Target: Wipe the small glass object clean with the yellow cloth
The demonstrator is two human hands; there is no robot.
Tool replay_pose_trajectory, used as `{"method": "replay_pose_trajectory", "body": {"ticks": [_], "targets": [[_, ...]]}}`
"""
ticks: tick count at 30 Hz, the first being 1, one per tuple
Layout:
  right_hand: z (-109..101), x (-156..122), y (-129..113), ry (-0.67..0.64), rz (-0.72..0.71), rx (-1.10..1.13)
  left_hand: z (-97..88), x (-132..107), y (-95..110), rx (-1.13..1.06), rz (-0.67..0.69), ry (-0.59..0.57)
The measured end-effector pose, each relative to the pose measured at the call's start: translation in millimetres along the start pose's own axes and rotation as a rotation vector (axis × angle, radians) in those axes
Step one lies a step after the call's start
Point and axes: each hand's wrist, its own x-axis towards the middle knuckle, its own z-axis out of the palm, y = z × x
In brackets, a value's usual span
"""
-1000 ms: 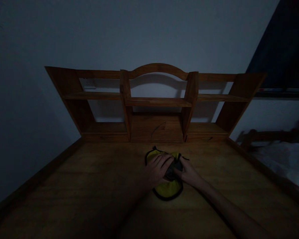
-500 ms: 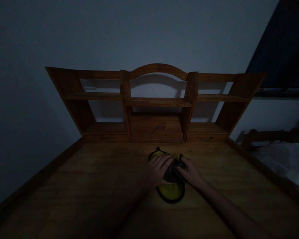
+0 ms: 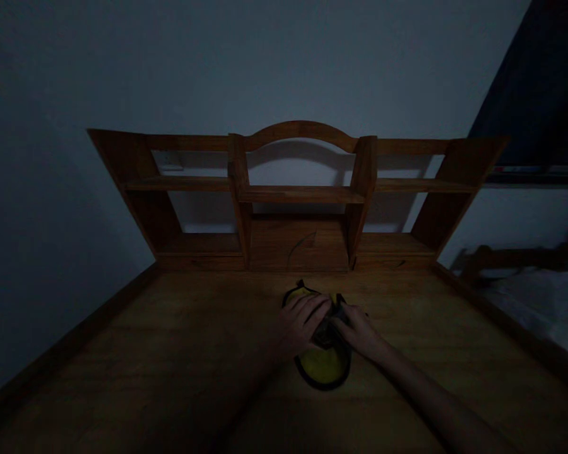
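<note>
On the wooden desk lies a yellow pouch-like cloth item (image 3: 322, 366) with black edging, its near rounded flap spread flat toward me. A dark, crumpled part (image 3: 326, 333) sits in its middle; the dim light hides what it is. My left hand (image 3: 299, 325) curls over the item's left side, fingers bent round the dark part. From the right, my right hand (image 3: 360, 328) grips its upper right edge, with the thumb on the dark part and the other fingers mostly hidden.
Behind the item, a wooden shelf unit (image 3: 299, 194) with several compartments stands against the wall. Raised wooden edges border the desk (image 3: 194, 353) at left and right. White bedding (image 3: 539, 302) lies beyond the right edge, below a dark window or curtain (image 3: 539, 94).
My right hand has shifted slightly on the item, its fingers moving a little down and inward. The near yellow flap sits slightly lower. My left hand has hardly moved.
</note>
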Motion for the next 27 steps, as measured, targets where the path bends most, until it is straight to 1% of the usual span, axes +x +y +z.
{"method": "replay_pose_trajectory", "body": {"ticks": [4,9,12,15,19,21,23,25,27], "targets": [[-3,-2,3,0.015,-0.010,-0.143,1.5,0,1,0.018,0.004,-0.010],[-7,-1,7,-0.010,-0.034,-0.309,3.2,-1,3,0.019,-0.014,-0.017],[-8,-2,7,-0.048,-0.053,-0.336,2.7,0,4,0.014,-0.020,-0.025],[-6,-2,3,-0.040,-0.058,-0.260,1.1,0,3,0.021,-0.020,-0.027],[-1,-1,-1,0.000,0.055,-0.001,-1.2,0,1,0.038,-0.042,-0.021],[0,0,-2,-0.019,0.108,0.138,-2.1,0,0,0.041,-0.052,-0.028],[1,0,-3,-0.060,0.130,0.245,-2.4,1,-1,0.042,-0.053,-0.022],[1,0,-3,-0.087,0.136,0.289,-1.8,1,-1,0.046,-0.046,-0.009],[1,0,-1,-0.080,0.127,0.251,-0.8,1,-1,0.056,-0.032,-0.011]]}}
